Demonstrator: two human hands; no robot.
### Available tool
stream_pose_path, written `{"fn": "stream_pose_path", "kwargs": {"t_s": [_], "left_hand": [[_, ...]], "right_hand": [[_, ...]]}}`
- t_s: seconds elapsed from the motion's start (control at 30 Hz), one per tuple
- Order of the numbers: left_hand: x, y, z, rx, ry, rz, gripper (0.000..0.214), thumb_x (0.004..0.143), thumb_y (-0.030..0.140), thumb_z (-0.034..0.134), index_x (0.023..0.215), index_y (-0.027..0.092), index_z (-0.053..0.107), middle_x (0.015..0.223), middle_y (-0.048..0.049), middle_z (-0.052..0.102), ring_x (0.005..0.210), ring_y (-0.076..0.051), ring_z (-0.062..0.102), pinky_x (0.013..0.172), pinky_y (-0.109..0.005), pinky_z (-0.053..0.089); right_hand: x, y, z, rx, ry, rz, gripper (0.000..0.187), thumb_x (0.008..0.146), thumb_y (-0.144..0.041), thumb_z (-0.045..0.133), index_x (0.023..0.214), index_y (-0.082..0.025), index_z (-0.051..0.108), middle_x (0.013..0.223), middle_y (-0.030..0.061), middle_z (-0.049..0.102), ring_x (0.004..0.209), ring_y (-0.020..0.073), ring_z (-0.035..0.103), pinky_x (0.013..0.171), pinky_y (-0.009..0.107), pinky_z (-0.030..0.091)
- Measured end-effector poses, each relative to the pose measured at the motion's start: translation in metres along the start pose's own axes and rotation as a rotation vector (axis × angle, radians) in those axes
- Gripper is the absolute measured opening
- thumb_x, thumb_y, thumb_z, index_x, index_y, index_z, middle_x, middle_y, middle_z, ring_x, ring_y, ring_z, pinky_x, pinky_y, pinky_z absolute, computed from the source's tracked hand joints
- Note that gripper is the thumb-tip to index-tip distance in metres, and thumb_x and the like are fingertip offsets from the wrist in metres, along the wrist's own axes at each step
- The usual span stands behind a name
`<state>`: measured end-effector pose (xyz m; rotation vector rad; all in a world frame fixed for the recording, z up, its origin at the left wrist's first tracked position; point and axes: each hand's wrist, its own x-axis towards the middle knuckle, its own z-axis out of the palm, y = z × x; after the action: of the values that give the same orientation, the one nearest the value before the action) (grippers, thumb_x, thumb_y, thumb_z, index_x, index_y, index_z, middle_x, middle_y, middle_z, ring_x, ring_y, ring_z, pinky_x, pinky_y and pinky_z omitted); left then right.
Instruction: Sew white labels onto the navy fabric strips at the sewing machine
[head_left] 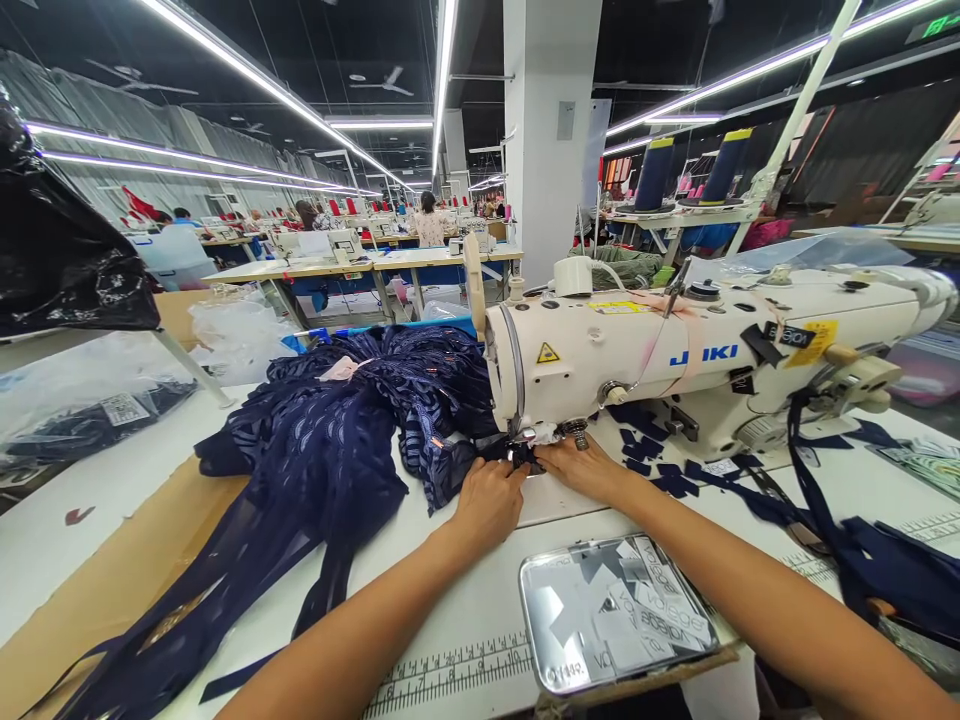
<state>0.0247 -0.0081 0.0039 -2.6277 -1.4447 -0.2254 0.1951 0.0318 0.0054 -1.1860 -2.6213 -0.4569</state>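
My left hand (491,497) is beside the presser foot (519,450) of a white sewing machine (600,350), fingers closed on the edge of a navy lace garment (330,440). On the other side of the foot, my right hand (581,468) pinches a small dark piece of cloth right by the needle area. The garment lies bunched to the left of the machine, its sheer part and straps trailing toward the front. My fingertips are partly hidden by the cloth and machine head.
A metal tin (555,600) of white labels sits in front of me, near a printed ruler (450,675). Navy scraps (679,480) and strips (892,560) lie to the right. A black plastic bag (67,230) hangs at left. Thread cones (656,175) stand behind the machine.
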Motion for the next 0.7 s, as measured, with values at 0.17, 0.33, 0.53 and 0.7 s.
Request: {"fn": "stream_pose_path", "kwargs": {"t_s": [0.17,0.33,0.53,0.7], "left_hand": [[0.000,0.000,0.001,-0.006,0.002,0.005,0.041,0.080,0.009,0.039,0.118,0.015,0.052,0.086,-0.0091,0.064,0.081,-0.022,0.058,0.076,-0.037,0.040],[0.001,0.002,-0.003,-0.005,-0.004,-0.004,0.043,0.079,0.008,0.038,0.121,0.015,0.049,0.085,-0.0091,0.063,0.080,-0.021,0.058,0.075,-0.036,0.039],[0.006,0.003,-0.004,0.013,-0.054,0.006,0.041,0.080,0.010,0.039,0.120,0.012,0.050,0.086,-0.0111,0.064,0.081,-0.022,0.059,0.075,-0.036,0.040],[0.009,0.001,0.001,-0.009,-0.032,-0.002,0.041,0.079,0.010,0.040,0.118,0.014,0.052,0.084,-0.0096,0.065,0.077,-0.021,0.060,0.074,-0.035,0.041]], "right_hand": [[-0.001,0.002,0.009,-0.016,0.132,0.013,0.021,0.086,-0.018,0.043,0.087,-0.018,0.065,0.069,0.0047,0.064,0.065,0.0175,0.057,0.059,0.027,0.038],[0.004,0.002,0.018,-0.110,0.128,-0.013,0.027,0.086,-0.012,0.039,0.091,-0.021,0.063,0.064,0.0028,0.063,0.059,0.0164,0.056,0.056,0.025,0.037],[0.006,-0.001,0.026,-0.217,0.087,0.000,0.033,0.084,-0.004,0.034,0.094,-0.019,0.061,0.066,0.0037,0.063,0.057,0.0149,0.055,0.056,0.025,0.037],[0.006,-0.004,0.029,-0.158,0.096,0.046,0.029,0.083,-0.003,0.036,0.091,-0.016,0.060,0.068,0.0053,0.062,0.064,0.0166,0.056,0.061,0.026,0.039]]}}
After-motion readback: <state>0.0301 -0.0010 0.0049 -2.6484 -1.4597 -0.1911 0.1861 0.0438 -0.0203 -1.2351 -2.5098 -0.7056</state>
